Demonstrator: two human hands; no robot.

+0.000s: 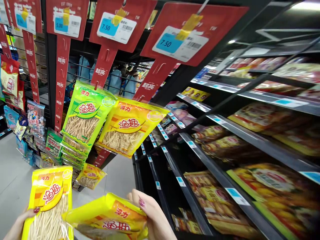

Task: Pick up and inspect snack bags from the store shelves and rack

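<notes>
My left hand (pixel 21 222) pinches the left edge of a yellow snack bag (pixel 47 203), its thumb on the front. Pale strips show through the bag's clear lower part. My right hand (pixel 151 213) grips the right end of a stack of yellow snack bags (pixel 107 213), tilted so the top edges face me; how many it holds I cannot tell. The left end of that stack overlaps the bag in my left hand. Above them, a green snack bag (pixel 83 116) and a yellow snack bag (pixel 130 126) hang on red hanging strips.
Red strips with price cards (pixel 180 43) hang from a black rack. More green bags (pixel 73 150) and a small yellow bag (pixel 90 175) hang lower. Other snack packets (pixel 36 116) hang at left. Shelves (pixel 240 196) with packaged food line the right, beside a grey floor (pixel 117 176).
</notes>
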